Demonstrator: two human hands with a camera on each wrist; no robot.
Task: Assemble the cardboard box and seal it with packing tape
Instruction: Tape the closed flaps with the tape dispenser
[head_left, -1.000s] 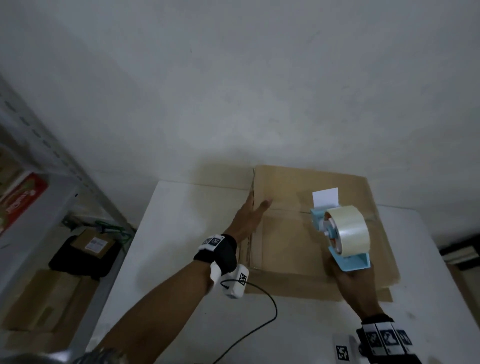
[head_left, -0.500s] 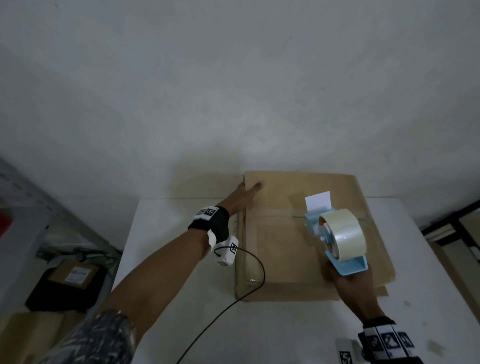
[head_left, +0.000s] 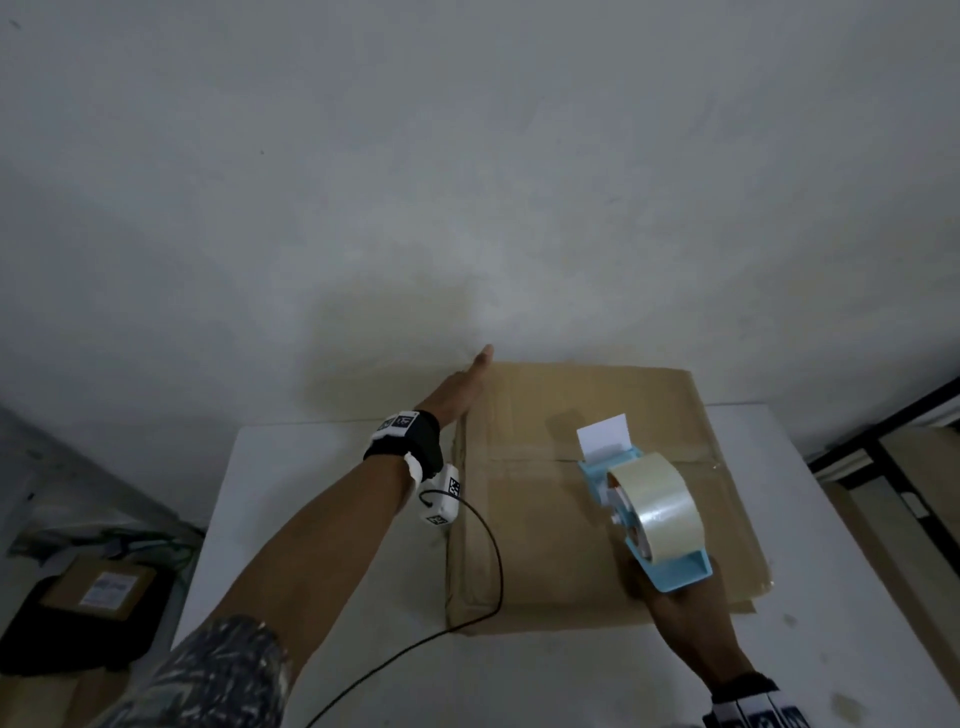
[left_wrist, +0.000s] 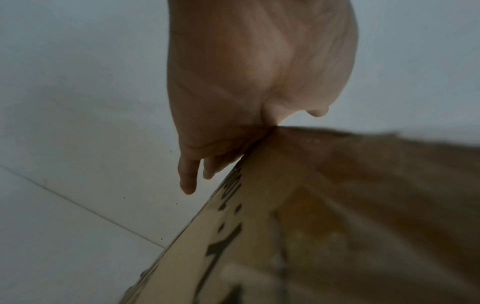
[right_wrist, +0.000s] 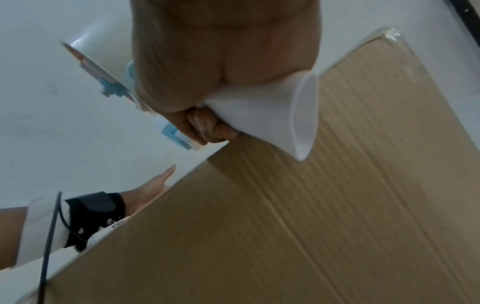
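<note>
A brown cardboard box (head_left: 540, 545) stands on the white table (head_left: 322, 519), its back against the wall. My left hand (head_left: 460, 387) lies against the box's far left corner, thumb stretched toward the wall; in the left wrist view its fingers (left_wrist: 188, 176) point down beside the box (left_wrist: 350, 205), holding nothing. My right hand (head_left: 670, 597) grips the white handle (right_wrist: 259, 115) of a blue tape dispenser (head_left: 605, 467) carrying a clear tape roll (head_left: 657, 506). The dispenser sits on the box top at the centre seam (head_left: 519, 457), right of the middle.
A black cable (head_left: 496, 561) from my left wrist camera trails over the box's near left corner. On the floor to the left lies a black bag with a parcel (head_left: 98, 592). A black frame (head_left: 883, 457) stands right of the table.
My left hand has slid from the box top near its left edge to the far left corner. The dispenser has stayed at about the same spot on the box.
</note>
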